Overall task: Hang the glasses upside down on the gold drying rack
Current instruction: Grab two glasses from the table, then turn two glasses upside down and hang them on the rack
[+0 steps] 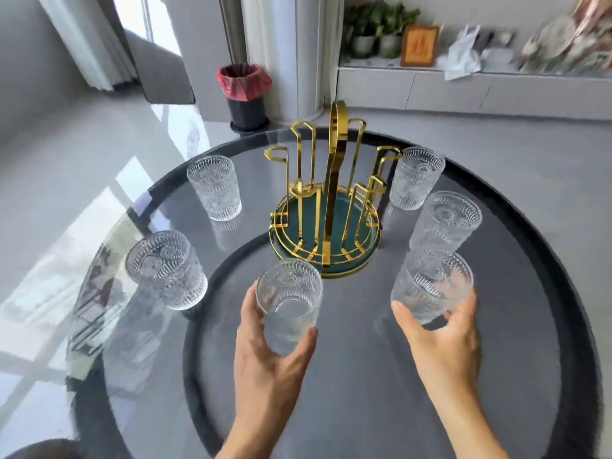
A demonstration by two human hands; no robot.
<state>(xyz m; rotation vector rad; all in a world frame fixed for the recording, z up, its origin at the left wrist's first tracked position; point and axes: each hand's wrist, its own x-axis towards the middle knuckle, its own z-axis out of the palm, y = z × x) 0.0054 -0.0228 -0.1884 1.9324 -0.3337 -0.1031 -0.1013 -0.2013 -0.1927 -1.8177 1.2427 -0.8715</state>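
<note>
The gold drying rack [326, 207] with a green base stands at the middle of the round glass table [364, 376], its upright prongs bare. Several embossed clear glasses stand upright around it. My left hand [268, 356] grips one glass [288, 303] just in front of the rack. My right hand [443, 342] wraps around another glass [430, 286] to the right front. Two glasses [445, 223] [415, 177] stand right of the rack, and two more [215, 187] [165, 270] stand at the left.
A black bin with a red liner [245, 94] stands on the floor beyond the table. A white column [308, 54] rises behind the rack. A low shelf [473, 84] at the back right carries plants, a framed picture and clutter.
</note>
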